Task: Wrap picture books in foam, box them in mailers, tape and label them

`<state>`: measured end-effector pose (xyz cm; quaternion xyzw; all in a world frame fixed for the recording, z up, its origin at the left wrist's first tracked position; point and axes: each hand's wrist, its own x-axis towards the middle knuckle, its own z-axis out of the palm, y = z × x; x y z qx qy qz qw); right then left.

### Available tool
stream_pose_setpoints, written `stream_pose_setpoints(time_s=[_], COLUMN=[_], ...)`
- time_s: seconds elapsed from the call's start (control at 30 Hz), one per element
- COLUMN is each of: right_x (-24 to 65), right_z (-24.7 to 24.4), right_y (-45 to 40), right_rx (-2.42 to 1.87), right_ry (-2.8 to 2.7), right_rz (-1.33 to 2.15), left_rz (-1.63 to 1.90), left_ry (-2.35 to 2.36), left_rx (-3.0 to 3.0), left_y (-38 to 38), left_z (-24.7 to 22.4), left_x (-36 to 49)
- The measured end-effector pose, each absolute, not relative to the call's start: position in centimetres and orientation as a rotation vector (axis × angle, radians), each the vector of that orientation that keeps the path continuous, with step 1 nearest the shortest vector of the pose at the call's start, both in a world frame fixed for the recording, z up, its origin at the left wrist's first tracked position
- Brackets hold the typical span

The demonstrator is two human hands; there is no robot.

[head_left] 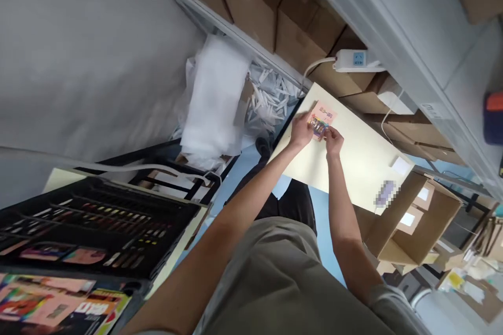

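A small pink packet (327,111) with a colourful print on its lower part is held over a cream table (353,159), near the table's far left end; whether it touches the top I cannot tell. The left hand (301,131) grips its left edge, thumb on the print, and the right hand (334,141) pinches its lower right corner with bent fingers. Farther right on the table lie a white card (400,166) and a blurred-out purple item (386,193), with an open cardboard box (446,207) just beyond that end. Behind the table, a white power strip (351,60) sits near brown boxes (251,10) on a shelf. To the left are a pile of white strips (269,99), a white plastic sheet (214,97) and, nearer, an open black case (175,214) with rows of small coloured sticks
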<state>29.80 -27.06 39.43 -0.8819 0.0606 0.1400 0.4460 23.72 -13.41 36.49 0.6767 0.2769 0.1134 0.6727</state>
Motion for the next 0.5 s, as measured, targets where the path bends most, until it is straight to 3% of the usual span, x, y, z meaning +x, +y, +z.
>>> stream_pose_setpoints(time_s=[0.23, 0.37, 0.5], right_x=[24.6, 18.5, 12.6], right_z=[41.8, 41.6, 36.1], right_y=[-24.2, -16.9, -9.5], right_rx=[-2.398, -2.297, -2.144], right_ry=[-0.055, -0.381, -0.581], right_rz=[0.018, 0.294, 0.677], left_rz=[0.377, 0.42, 0.388], left_ry=[0.839, 1.258, 1.64], left_rx=[1.356, 1.118, 0.814], left_y=[-9.1, -4.6, -2.1], left_z=[33.0, 26.1, 18.0], left_x=[15.5, 7.9, 1.6])
